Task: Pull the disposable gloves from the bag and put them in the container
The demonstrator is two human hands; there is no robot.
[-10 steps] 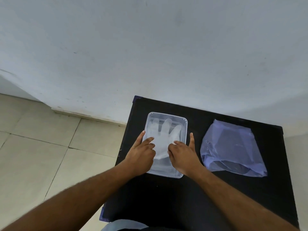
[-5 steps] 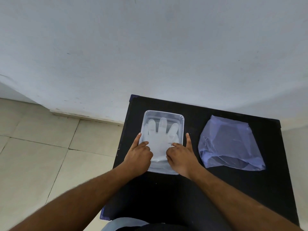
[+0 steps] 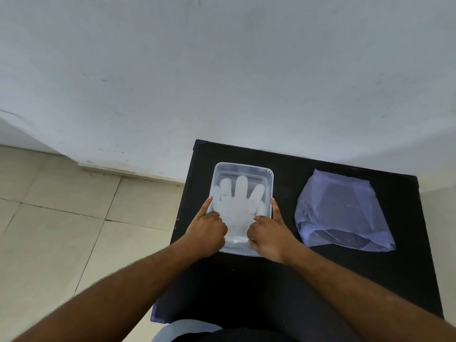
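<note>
A clear rectangular plastic container [image 3: 243, 165] stands on the black table [image 3: 249, 287]. A white disposable glove [image 3: 238, 208] lies flat inside it, fingers spread and pointing away from me. My left hand [image 3: 206, 230] is at the container's near left side, thumb along the outer wall and fingers curled over the rim. My right hand [image 3: 270, 235] mirrors it on the near right side. The fingertips of both hands touch the glove's cuff area. A bluish translucent plastic bag [image 3: 340, 213] lies to the right, with its opening towards me.
The table stands against a white wall [image 3: 222, 70]. Its left edge drops to a beige tiled floor [image 3: 61, 230]. A hand's width of bare table lies between container and bag.
My hands have slid apart from the glove's middle to the container's two sides. The glove now lies flatter, with all its fingers showing.
</note>
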